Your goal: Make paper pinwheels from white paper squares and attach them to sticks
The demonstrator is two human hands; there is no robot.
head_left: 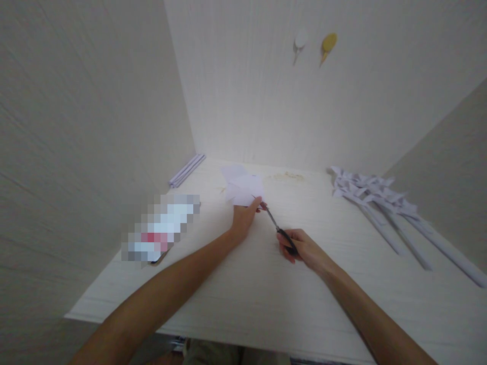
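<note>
Left hand [244, 221] pinches paper [245, 187] over the counter [228, 289], right hand [299, 247] holds scissors [281, 233] at its near edge: keep sheet taut, grip clear of blades [271, 218], turn paper, not wrist.

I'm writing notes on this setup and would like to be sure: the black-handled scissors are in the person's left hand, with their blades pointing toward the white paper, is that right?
Not quite: the head view shows the black-handled scissors in the right hand, not the left. Their blades do point toward the white paper.
</note>
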